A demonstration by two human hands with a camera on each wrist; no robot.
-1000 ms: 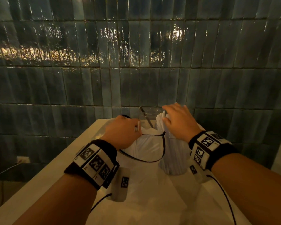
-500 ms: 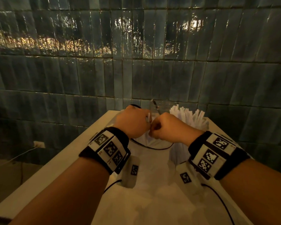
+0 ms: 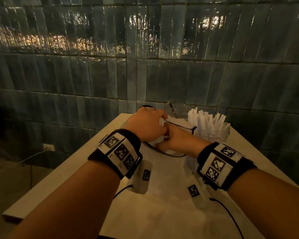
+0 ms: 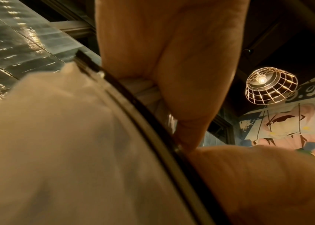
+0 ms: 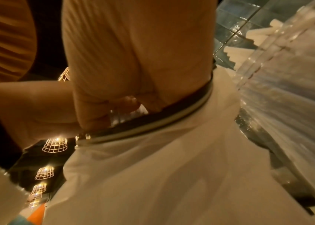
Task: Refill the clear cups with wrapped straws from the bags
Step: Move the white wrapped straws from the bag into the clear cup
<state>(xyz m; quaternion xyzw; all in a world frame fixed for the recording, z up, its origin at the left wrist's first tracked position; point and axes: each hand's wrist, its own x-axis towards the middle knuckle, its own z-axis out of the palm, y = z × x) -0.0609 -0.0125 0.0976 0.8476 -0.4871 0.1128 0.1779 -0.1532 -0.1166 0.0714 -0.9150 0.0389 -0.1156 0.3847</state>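
Centrally, a translucent white plastic bag with a black zip rim, lying on the table, is being pinched by the left hand and right hand, beside a clear straw-filled cup.

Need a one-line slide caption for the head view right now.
Both hands, left hand and right hand, pinch the zip-top bag at its mouth beside a clear cup packed with wrapped straws.

Both hands crowd the mouth of the zip bag, so the gap above it is closed. Just to the right, the clear cup packed with wrapped straws blocks that side (its tips fan outward). Behind, the tiled wall stands close. The bench lies bare along its left edge.
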